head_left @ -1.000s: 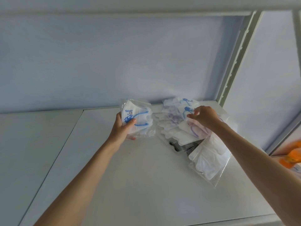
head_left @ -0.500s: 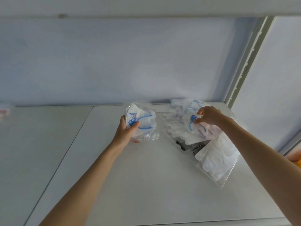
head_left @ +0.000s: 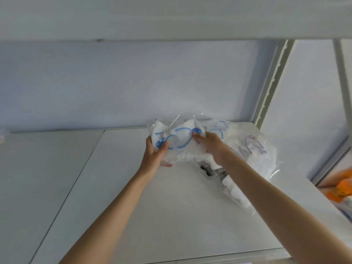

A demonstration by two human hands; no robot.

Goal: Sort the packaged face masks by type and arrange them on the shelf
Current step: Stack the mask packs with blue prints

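My left hand [head_left: 155,156] grips a small stack of white packaged masks with blue straps [head_left: 162,137] above the white shelf [head_left: 171,216]. My right hand [head_left: 207,145] pinches another blue-strap mask packet [head_left: 187,134] and presses it against that stack. To the right lies a loose pile of packaged masks [head_left: 247,147], some with purple straps, some plain white in clear bags [head_left: 236,193]. A dark packet [head_left: 211,171] peeks out under the pile.
The shelf's back wall is pale blue. A slotted metal upright [head_left: 270,86] stands at the right rear corner. An upper shelf board [head_left: 171,18] hangs overhead. Orange items [head_left: 341,189] sit beyond the shelf's right side. A seam [head_left: 76,180] divides the shelf surface.
My right hand lifted a blue-strap packet off the pile and carried it left to the stack in my left hand. The left hand stayed about where it was.
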